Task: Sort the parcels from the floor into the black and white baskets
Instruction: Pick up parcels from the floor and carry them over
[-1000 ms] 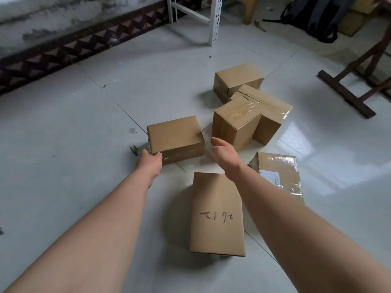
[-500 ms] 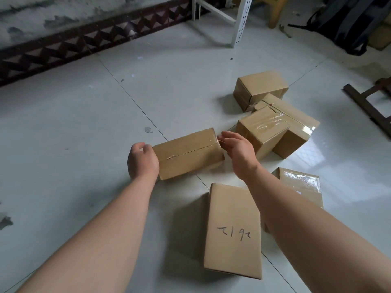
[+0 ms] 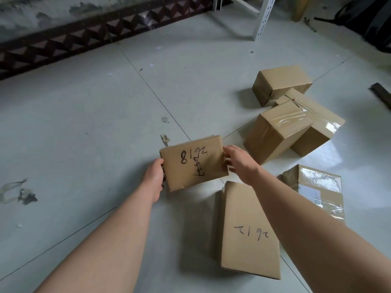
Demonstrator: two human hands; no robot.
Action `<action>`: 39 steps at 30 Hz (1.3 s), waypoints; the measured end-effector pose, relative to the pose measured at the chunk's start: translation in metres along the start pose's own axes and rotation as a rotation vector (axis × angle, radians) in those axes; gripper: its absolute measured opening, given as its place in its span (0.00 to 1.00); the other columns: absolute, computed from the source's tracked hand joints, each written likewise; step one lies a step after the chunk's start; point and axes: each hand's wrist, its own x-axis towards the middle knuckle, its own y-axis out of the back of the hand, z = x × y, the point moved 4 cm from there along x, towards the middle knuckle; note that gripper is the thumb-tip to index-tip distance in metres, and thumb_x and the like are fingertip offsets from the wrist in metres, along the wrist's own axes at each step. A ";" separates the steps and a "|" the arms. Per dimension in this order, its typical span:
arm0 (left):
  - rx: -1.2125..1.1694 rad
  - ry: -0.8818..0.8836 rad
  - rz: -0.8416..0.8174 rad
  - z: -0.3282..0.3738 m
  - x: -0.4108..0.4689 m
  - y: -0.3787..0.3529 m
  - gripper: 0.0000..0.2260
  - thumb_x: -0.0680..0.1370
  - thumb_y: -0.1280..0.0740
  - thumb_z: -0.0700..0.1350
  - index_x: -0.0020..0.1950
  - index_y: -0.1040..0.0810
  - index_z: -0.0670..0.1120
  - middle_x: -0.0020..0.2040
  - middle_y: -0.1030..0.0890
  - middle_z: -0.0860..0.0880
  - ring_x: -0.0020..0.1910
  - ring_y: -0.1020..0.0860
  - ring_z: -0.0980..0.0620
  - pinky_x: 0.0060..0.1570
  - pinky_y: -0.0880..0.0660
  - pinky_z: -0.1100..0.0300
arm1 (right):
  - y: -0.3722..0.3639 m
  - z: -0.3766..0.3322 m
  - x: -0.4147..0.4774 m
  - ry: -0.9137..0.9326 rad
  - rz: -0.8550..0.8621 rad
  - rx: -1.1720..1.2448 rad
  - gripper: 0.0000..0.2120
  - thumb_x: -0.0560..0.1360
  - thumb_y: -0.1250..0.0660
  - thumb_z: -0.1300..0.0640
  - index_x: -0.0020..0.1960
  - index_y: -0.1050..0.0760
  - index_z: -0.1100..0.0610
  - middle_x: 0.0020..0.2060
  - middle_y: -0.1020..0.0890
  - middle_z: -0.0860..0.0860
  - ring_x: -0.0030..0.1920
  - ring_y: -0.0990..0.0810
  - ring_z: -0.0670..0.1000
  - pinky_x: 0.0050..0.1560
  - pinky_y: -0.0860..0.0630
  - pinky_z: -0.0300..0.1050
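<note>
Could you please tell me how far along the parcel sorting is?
Nothing visibly sorted; no basket is in view. In hand: left hand and right hand grip a brown cardboard box with black handwriting. Left: five brown cardboard parcels on the white tiled floor.

The held parcel [image 3: 193,163] is plain brown cardboard, matt and smooth, with black marker ink on its face. The long parcel [image 3: 249,229] on the floor [image 3: 84,123] has the same dull cardboard. Clear glossy tape shines across the taped box [image 3: 277,127] and the flat parcel [image 3: 317,182], which also bears a white paper label. The floor is pale, glossy tile, scuffed in spots. The rack leg [image 3: 263,17] looks like white painted metal.
</note>
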 end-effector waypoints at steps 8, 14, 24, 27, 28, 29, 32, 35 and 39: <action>0.089 -0.317 0.174 0.040 -0.041 -0.005 0.18 0.79 0.44 0.57 0.46 0.23 0.46 0.44 0.21 0.48 0.43 0.24 0.48 0.41 0.31 0.59 | 0.038 -0.027 -0.040 0.057 0.047 0.120 0.15 0.80 0.44 0.50 0.58 0.20 0.49 0.36 0.19 0.47 0.46 0.23 0.49 0.57 0.32 0.48; 0.182 -0.373 -0.088 0.058 -0.098 -0.047 0.18 0.72 0.42 0.58 0.41 0.21 0.46 0.39 0.22 0.47 0.40 0.25 0.47 0.42 0.30 0.55 | 0.094 -0.003 -0.109 -0.042 0.170 0.016 0.22 0.80 0.43 0.40 0.64 0.31 0.55 0.55 0.24 0.56 0.42 0.16 0.58 0.43 0.18 0.50; 0.287 -0.311 -0.323 0.013 -0.147 -0.106 0.15 0.81 0.41 0.45 0.67 0.31 0.44 0.58 0.24 0.43 0.54 0.26 0.48 0.59 0.28 0.52 | 0.114 0.073 -0.194 -0.301 -0.074 0.063 0.25 0.80 0.47 0.37 0.53 0.27 0.59 0.42 0.21 0.61 0.40 0.17 0.62 0.50 0.21 0.56; 0.362 -0.205 -0.330 -0.005 -0.143 -0.108 0.23 0.81 0.40 0.51 0.72 0.41 0.44 0.64 0.26 0.42 0.59 0.26 0.45 0.64 0.30 0.45 | 0.114 0.085 -0.200 -0.312 -0.050 -0.075 0.29 0.80 0.48 0.35 0.56 0.24 0.59 0.46 0.20 0.59 0.45 0.17 0.62 0.51 0.21 0.55; 0.388 -0.155 -0.330 -0.010 -0.145 -0.107 0.26 0.80 0.39 0.56 0.73 0.40 0.45 0.66 0.27 0.41 0.61 0.27 0.44 0.63 0.30 0.44 | 0.114 0.088 -0.198 -0.293 -0.008 -0.139 0.30 0.79 0.49 0.35 0.59 0.24 0.59 0.49 0.20 0.59 0.48 0.18 0.60 0.52 0.22 0.53; 0.422 -0.114 -0.329 -0.015 -0.147 -0.105 0.29 0.78 0.39 0.61 0.73 0.39 0.47 0.69 0.29 0.41 0.65 0.30 0.42 0.62 0.32 0.43 | 0.113 0.089 -0.195 -0.268 0.034 -0.177 0.31 0.79 0.49 0.35 0.63 0.26 0.59 0.53 0.21 0.59 0.51 0.19 0.59 0.53 0.24 0.51; 0.507 0.032 -0.377 -0.028 -0.156 -0.096 0.36 0.73 0.41 0.71 0.75 0.37 0.53 0.73 0.33 0.41 0.71 0.36 0.36 0.67 0.40 0.33 | 0.099 0.095 -0.191 -0.258 0.006 -0.066 0.34 0.79 0.49 0.34 0.75 0.36 0.57 0.68 0.28 0.58 0.65 0.27 0.59 0.61 0.31 0.51; 0.497 0.136 -0.511 -0.042 -0.159 -0.094 0.36 0.70 0.43 0.74 0.65 0.24 0.49 0.63 0.22 0.39 0.64 0.27 0.35 0.66 0.37 0.35 | 0.083 0.107 -0.185 -0.259 -0.098 0.046 0.38 0.76 0.51 0.29 0.78 0.43 0.50 0.75 0.36 0.55 0.73 0.35 0.58 0.72 0.41 0.58; 0.448 0.085 -0.491 -0.045 -0.154 -0.099 0.28 0.74 0.43 0.70 0.52 0.18 0.49 0.50 0.16 0.41 0.52 0.19 0.39 0.54 0.27 0.49 | 0.076 0.110 -0.175 -0.226 -0.092 0.179 0.37 0.71 0.47 0.26 0.72 0.31 0.47 0.68 0.24 0.50 0.68 0.28 0.52 0.73 0.40 0.54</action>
